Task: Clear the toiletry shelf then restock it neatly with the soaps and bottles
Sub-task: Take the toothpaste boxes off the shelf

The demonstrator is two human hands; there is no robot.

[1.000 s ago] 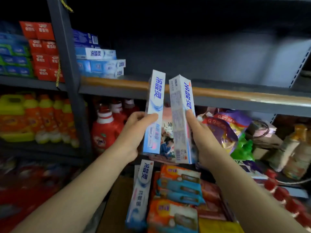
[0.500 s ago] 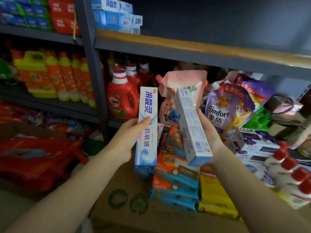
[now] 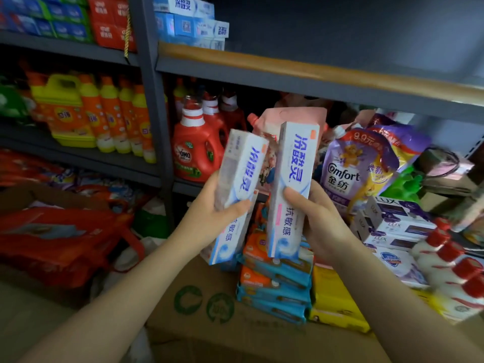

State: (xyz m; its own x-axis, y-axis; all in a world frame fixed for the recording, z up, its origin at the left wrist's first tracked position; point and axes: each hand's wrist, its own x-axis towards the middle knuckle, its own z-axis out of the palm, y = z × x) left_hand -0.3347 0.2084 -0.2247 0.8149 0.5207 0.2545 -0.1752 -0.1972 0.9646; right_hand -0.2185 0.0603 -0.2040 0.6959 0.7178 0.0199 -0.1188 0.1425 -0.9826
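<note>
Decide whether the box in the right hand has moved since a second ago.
Yes. The box then had its top overlapping the shelf edge; now it sits well below that edge, so it moved down.

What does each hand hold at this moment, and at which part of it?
The left hand grips one toothpaste box around its middle. The right hand grips a second toothpaste box around its middle, thumb across the printed front.
</note>
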